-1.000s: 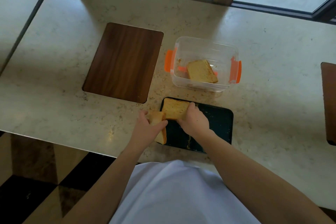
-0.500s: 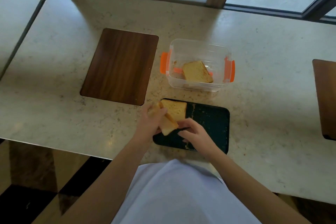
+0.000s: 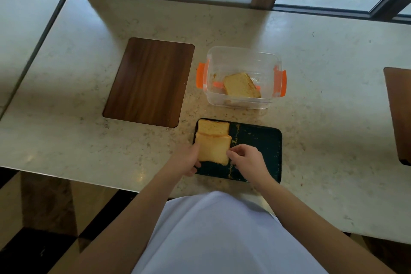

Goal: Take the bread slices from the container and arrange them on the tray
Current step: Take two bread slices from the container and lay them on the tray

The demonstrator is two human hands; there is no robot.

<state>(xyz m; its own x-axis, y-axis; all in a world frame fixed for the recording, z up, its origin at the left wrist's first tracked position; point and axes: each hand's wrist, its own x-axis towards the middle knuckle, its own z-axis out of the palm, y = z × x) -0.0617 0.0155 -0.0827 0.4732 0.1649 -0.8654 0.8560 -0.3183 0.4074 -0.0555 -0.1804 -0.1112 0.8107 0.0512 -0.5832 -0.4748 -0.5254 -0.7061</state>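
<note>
A dark tray (image 3: 258, 147) lies on the stone counter near me. One bread slice (image 3: 213, 127) lies flat in its far left corner. A second slice (image 3: 213, 148) lies just nearer, overlapping the first slice's near edge. My left hand (image 3: 188, 159) grips this second slice at its left edge. My right hand (image 3: 246, 159) pinches its right edge with the fingertips. Behind the tray stands a clear container (image 3: 242, 55) with orange clips, and one more slice (image 3: 241, 85) lies inside it.
A brown wooden board (image 3: 148, 82) lies flat to the left of the container. Another brown board (image 3: 399, 113) shows at the right edge. The counter's near edge runs just below the tray. Windows line the far side.
My left hand brought the second slice from the tray's left rim and laid it flat below the first. My right hand left the first slice and moved to the second slice's right edge.
</note>
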